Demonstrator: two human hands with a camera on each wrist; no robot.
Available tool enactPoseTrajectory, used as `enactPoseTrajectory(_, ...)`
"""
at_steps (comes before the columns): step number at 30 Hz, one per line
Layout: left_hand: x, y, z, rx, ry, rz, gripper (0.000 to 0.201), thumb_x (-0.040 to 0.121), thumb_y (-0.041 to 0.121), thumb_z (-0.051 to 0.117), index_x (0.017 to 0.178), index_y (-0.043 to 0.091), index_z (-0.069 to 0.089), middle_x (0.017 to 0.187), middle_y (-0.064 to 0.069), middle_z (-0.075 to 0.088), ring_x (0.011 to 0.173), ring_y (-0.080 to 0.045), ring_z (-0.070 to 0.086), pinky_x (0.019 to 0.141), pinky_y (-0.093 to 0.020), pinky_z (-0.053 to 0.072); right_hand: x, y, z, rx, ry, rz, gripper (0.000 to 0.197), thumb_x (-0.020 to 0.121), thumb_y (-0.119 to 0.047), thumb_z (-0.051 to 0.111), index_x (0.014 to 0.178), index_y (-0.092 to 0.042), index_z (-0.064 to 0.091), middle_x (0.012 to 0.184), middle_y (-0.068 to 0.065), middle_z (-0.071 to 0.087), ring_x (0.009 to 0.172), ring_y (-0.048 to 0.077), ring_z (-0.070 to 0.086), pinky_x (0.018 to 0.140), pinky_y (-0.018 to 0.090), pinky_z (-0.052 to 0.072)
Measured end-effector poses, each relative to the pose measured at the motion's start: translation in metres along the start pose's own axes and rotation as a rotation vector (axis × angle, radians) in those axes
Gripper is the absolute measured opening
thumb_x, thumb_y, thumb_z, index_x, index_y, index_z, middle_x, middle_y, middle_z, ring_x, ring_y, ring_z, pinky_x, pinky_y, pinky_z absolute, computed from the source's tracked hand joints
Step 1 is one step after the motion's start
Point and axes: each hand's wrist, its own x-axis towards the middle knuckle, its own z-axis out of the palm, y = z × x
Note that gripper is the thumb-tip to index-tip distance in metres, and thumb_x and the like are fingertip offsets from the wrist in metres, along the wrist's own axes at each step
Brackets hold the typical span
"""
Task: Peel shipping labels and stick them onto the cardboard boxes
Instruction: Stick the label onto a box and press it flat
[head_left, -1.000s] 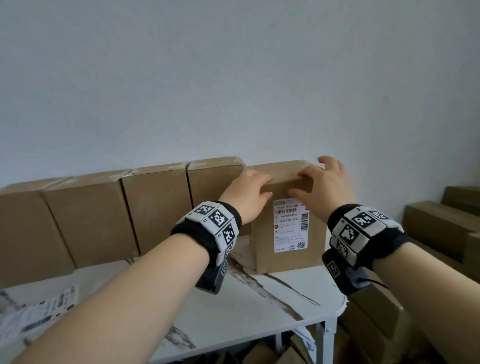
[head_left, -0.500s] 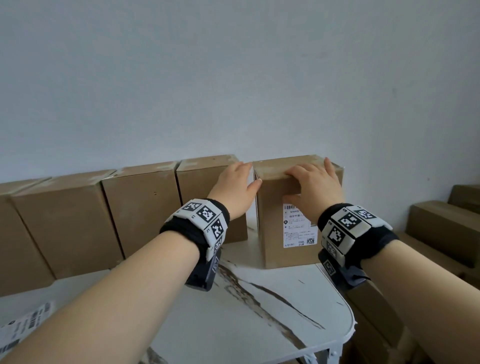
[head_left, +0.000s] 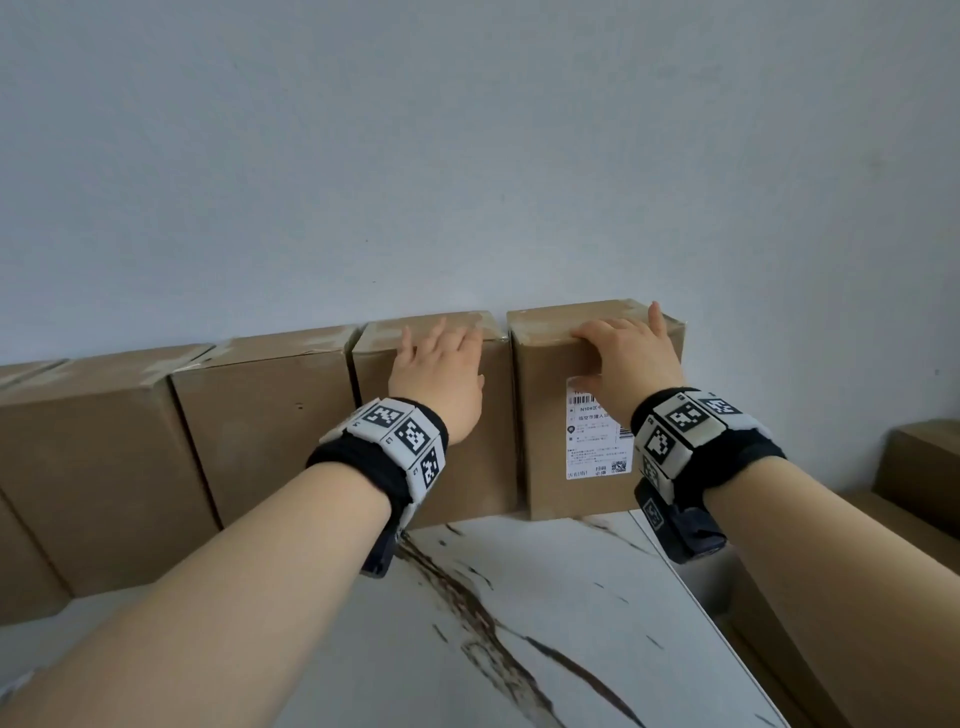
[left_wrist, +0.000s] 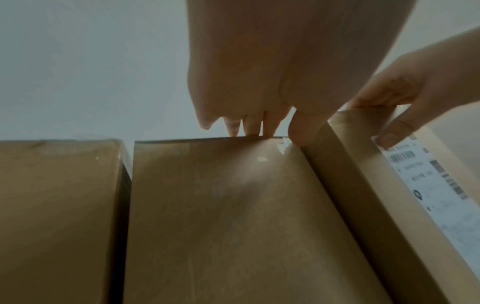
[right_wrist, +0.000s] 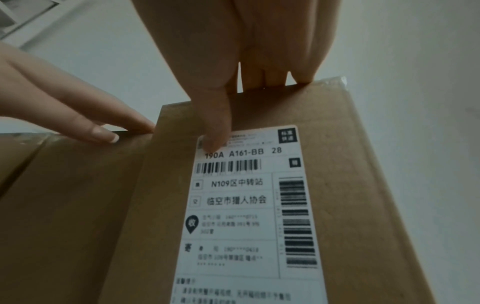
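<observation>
- Left hand (head_left: 435, 373) lies flat and loose on the top front of the plain box (head_left: 431, 415) in the back row of the desk (head_left: 519, 623), gripping nothing.
- Right hand (head_left: 628, 358) has fingers hooked over the top of the labelled box (head_left: 582, 499), thumb on the shipping label (head_left: 595, 441), at the desk's back right corner.
- Risk: the box sits by the right edge; a sideways shove could tip it off.
- Risk: thumb drag could lift the label's top edge.
- Versus 0.5 s ago: the labelled box now stands in line with the row, with only a narrow gap; the left hand has shifted from its side to the neighbour.

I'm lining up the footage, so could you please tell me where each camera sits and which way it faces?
Head: worn on the head, looking forward and down at the row of boxes; both forearms, left hand and right hand show.
Left wrist: looks along the left hand's fingers at the plain box.
Right wrist: looks along the right hand's fingers at the labelled box.
All share the shipping label.
</observation>
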Motion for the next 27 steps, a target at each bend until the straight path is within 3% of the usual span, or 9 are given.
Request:
enactPoseTrajectory(5,0.004,-0.005,0.014,0.059,0.136,0.044,0.052,0.094,0.013,0.037,0.144,0.017,0.025,0.146,-0.004,0.035,0.136,-0.023,0.03,0.117,-0.044,0.015,0.021,0.005,0.019,0.041,0.036,-0.019,0.051,0.083,-0.034,0.066,0.129,-0.022,0.05,0.134,0.0,0.052,0.132,0.021,0.039,0.116,0.039,-0.01)
enactPoseTrajectory(15,0.007,-0.005,0.028,0.102,0.245,0.051,0.046,0.083,0.009,0.052,0.129,0.011,0.049,0.125,-0.008,0.056,0.113,-0.031,0.052,0.102,-0.044,0.033,0.036,0.012,0.034,0.145,0.096,-0.009,0.052,0.08,-0.028,0.071,0.128,-0.019,0.053,0.135,0.002,0.052,0.138,0.02,0.031,0.115,0.038,-0.015)
enactPoseTrajectory(20,0.005,-0.002,0.024,0.112,0.193,0.026,0.052,0.089,0.013,0.044,0.14,0.016,0.033,0.14,-0.003,0.042,0.128,-0.026,0.039,0.112,-0.043,0.02,0.028,0.01,0.033,0.098,0.094,-0.037,0.058,0.083,-0.028,0.068,0.136,-0.019,0.047,0.141,0.003,0.046,0.141,0.021,0.026,0.116,0.039,-0.012)
enactPoseTrajectory(24,0.003,-0.002,0.019,0.1,0.119,0.021,0.055,0.095,0.017,0.036,0.147,0.017,0.018,0.152,-0.002,0.025,0.141,-0.022,0.021,0.118,-0.045,0.01,0.024,0.009,0.03,0.043,0.073,-0.053,0.066,0.087,-0.03,0.063,0.145,-0.021,0.032,0.146,0.003,0.04,0.144,0.022,0.019,0.118,0.04,-0.007)
enactPoseTrajectory(27,0.001,-0.001,0.013,0.121,0.036,0.027,0.057,0.099,0.022,0.031,0.15,0.016,0.006,0.159,-0.003,0.008,0.147,-0.02,0.004,0.119,-0.046,-0.001,0.021,0.009,0.026,-0.001,0.03,-0.049,0.072,0.089,-0.03,0.06,0.149,-0.025,0.02,0.154,0.003,0.026,0.147,0.023,0.009,0.118,0.041,-0.006)
